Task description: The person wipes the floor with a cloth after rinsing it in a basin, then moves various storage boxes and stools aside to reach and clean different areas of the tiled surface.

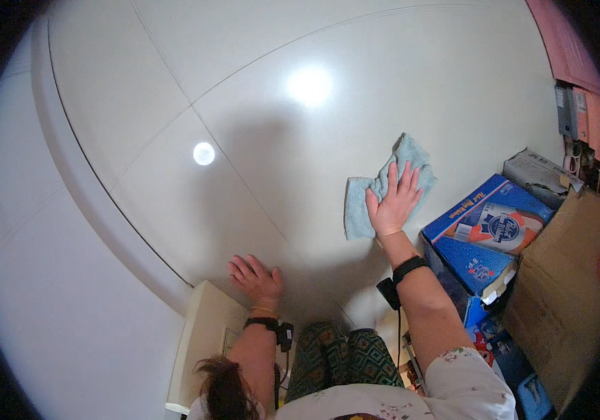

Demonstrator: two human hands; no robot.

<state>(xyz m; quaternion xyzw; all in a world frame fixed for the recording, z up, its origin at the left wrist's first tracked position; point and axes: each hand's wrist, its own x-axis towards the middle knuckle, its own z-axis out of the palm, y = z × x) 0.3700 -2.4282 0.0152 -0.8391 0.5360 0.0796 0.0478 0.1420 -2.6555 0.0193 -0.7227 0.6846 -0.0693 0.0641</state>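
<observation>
My right hand (395,202) lies flat on a light blue-green cloth (361,210), its fingers spread rather than closed around it. The cloth is rumpled and folded over in places, and rests on a glossy pale tiled surface (258,220). To its left, my left hand (258,282) is empty, with fingers apart, over the same surface near a beige block-like ledge (210,310). Whether that palm touches the tiles I cannot tell. Both wrists wear black bands with small devices, and cables run down from them.
At the right stand a blue Pabst Blue Ribbon carton (462,220), a large brown cardboard box (557,283) and a worn grey box (538,173). Behind them are file binders (572,113) and a pink covering (572,47). A white panel (69,273) borders the left side.
</observation>
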